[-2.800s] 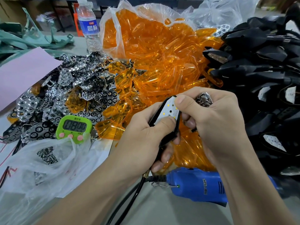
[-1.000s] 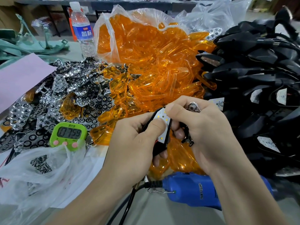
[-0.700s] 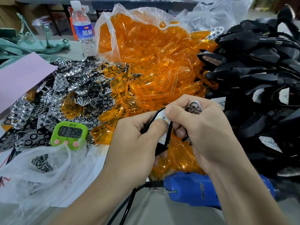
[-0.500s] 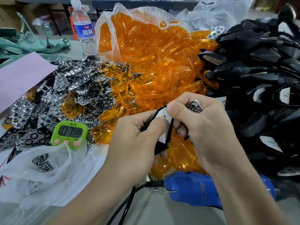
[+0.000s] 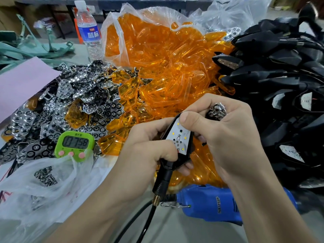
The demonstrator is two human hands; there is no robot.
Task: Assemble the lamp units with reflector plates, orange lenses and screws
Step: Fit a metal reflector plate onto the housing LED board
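Both hands are up close together over the desk [image 5: 175, 230], working on one lamp [image 5: 181, 137]. The left hand [image 5: 149, 148] has its fingers curled round the lamp's black shell, with the white LED board facing up and the black stalk and cable hanging down below the palm. The right hand [image 5: 229, 137] sets its thumb on the top end of that board, while its other fingers are folded round a shiny plate [image 5: 216, 111] tucked up against the palm, so neither hand is free. Just behind the hands spills a big heap of orange lenses [image 5: 166, 58], most of them in a clear bag. To the left of it lies a pile of silver plates [image 5: 73, 95] with a few lenses mixed in, and on the right a dark stack of more lamps [image 5: 280, 71]. A green timer [image 5: 74, 143] sits at the near edge of the plates, reading 07:58, and in front of it a thin bag holds screws [image 5: 45, 176]. A blue driver [image 5: 210, 205] lies on the desk under the right wrist. A water bottle [image 5: 88, 30] stands at the back, and a pink sheet [image 5: 21, 83] lies far left.
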